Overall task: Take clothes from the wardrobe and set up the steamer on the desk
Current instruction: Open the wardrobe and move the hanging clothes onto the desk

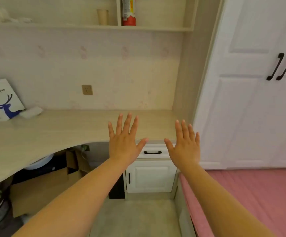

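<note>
Two bare hands, the left hand (124, 144) and the right hand (185, 147), are held out palm-down at the centre of the frame, fingers spread wide and holding nothing, hovering in front of a pale wooden desk (56, 132). Neither clothes nor a steamer can be seen anywhere in the picture; the clothes are presumably behind the white wardrobe doors (251, 100) that fill the right side, both shut. Two dark door handles (280, 66) sit side by side at the upper right, and they look like the place to take hold first, a firm pull on a stiff bar. Garments inside should be light and soft, best lifted by the hanger or gathered loosely, though that is a judgement only. A steamer would likely be heavier and rigid, to be carried by its grip and stood upright on the bare stretch of desk near the wall socket (87, 89) at centre left. A paper bag (2, 100) printed with a blue deer leans against the wall at far left. A pink bed (258, 194) occupies the lower right corner.
</note>
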